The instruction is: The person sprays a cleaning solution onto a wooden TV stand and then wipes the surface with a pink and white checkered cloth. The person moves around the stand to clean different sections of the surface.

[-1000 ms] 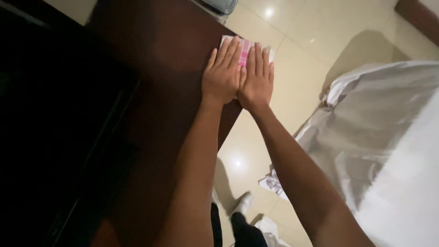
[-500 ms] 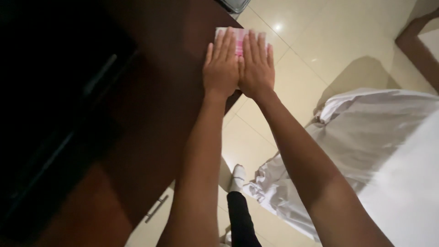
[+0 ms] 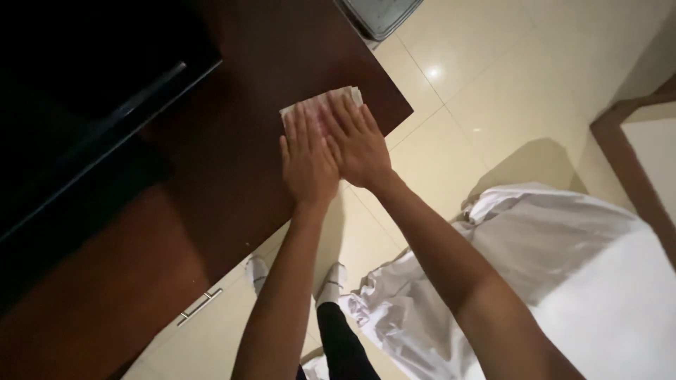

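Observation:
My left hand point(image 3: 308, 160) and my right hand point(image 3: 358, 141) lie flat, side by side, palms down on a small folded white cloth with pink print point(image 3: 331, 100). The cloth rests near the corner of a dark brown wooden desk point(image 3: 232, 162). Fingers of both hands are stretched out and press on the cloth, covering most of it. Only its far edge and corners show beyond my fingertips.
A black flat screen point(image 3: 91, 105) stands on the desk at left. A drawer handle point(image 3: 199, 307) shows on the desk front. White bed sheets point(image 3: 556, 274) hang at right over the cream tiled floor point(image 3: 479, 91). A grey object point(image 3: 380, 14) sits at top.
The view has shifted, so the hands and cloth sit lower and further left in the picture. Both hands stay flat on the cloth, slid slightly along it.

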